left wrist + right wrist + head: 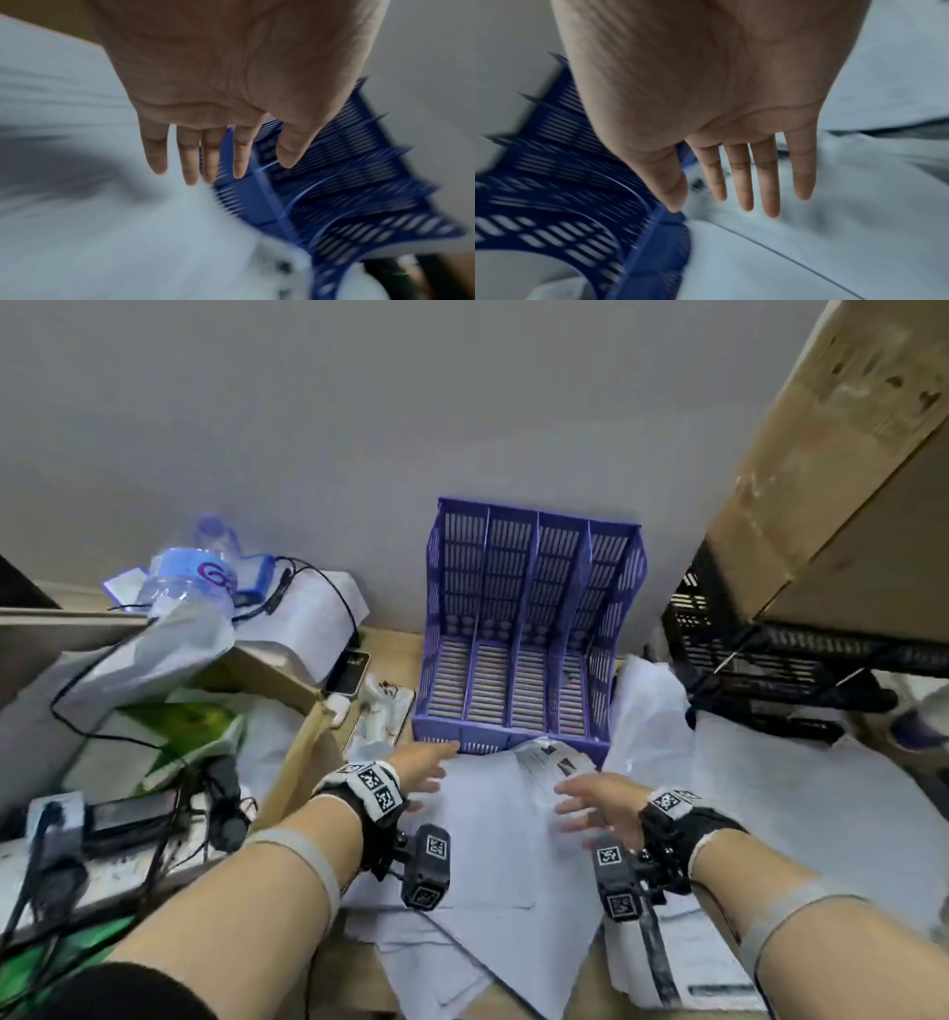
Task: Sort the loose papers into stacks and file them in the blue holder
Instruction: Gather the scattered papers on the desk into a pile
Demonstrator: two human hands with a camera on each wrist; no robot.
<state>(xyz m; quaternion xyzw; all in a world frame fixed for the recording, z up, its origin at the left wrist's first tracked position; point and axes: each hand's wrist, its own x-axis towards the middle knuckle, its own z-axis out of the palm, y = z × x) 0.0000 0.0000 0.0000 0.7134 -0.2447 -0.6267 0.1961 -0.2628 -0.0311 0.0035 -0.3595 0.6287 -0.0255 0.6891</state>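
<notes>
The blue slotted holder (529, 629) stands against the grey wall, its compartments bare. Loose white papers (493, 839) lie spread in front of it, some overlapping its front edge. My left hand (426, 765) hovers with straight fingers over the papers' left side, fingertips near the holder's front left corner. My right hand (595, 806) is spread flat just over the papers to the right. Both wrist views are blurred: the left hand (216, 158) shows straight fingers before the holder (347, 203), and the right hand (744, 182) shows spread fingers above paper (808, 253), holder (564, 192) at left.
Left of the holder lie a water bottle (190, 572), plastic bags, a phone (349, 672), cables and a power strip (56, 819). A black crate (770, 649) and a wooden shelf (832, 454) crowd the right. More sheets (683, 963) lie at front right.
</notes>
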